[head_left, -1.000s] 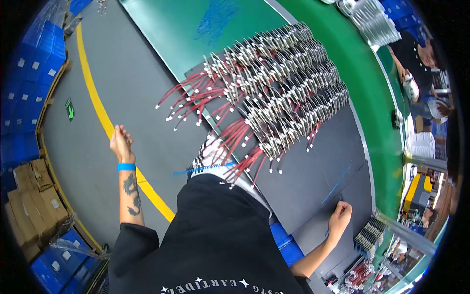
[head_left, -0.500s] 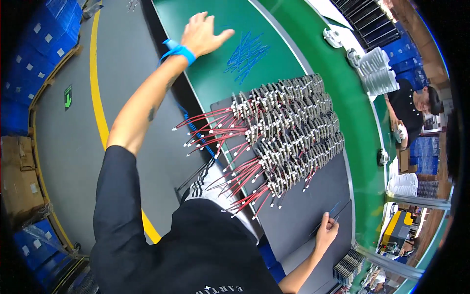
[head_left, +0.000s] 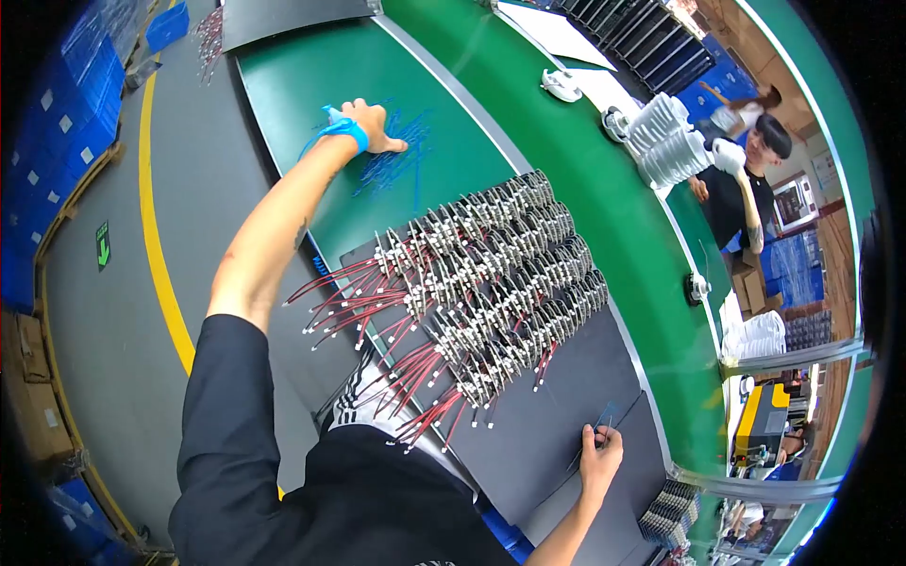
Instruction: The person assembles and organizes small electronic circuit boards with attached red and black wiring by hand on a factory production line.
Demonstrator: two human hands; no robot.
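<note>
My left hand (head_left: 363, 125), with a blue band on its wrist, reaches far over the green work surface. Its thumb is spread from the fingers, at the edge of a loose pile of thin blue strips (head_left: 396, 158) that look like cable ties. Nothing shows in its grasp. At the lower right, my right hand (head_left: 601, 457) pinches a few thin strips (head_left: 611, 412) of similar look between thumb and fingers, above a dark board. Between the hands stand dense rows of small circuit boards (head_left: 491, 283), with red wires (head_left: 349, 307) and white connectors hanging off their left side.
A dark grey board (head_left: 590, 363) lies under the rows on the green table (head_left: 293, 90). Another dark panel (head_left: 293, 19) with wired parts is at the far end. Across the green belt (head_left: 642, 245), a person (head_left: 731, 203) works near stacked white parts (head_left: 672, 141). Blue boxes (head_left: 57, 141) line the left aisle.
My left hand has come down to the blue pile, its fingers more bent. My right hand keeps its pinch. The whole view has shifted, showing more of the table's far end.
</note>
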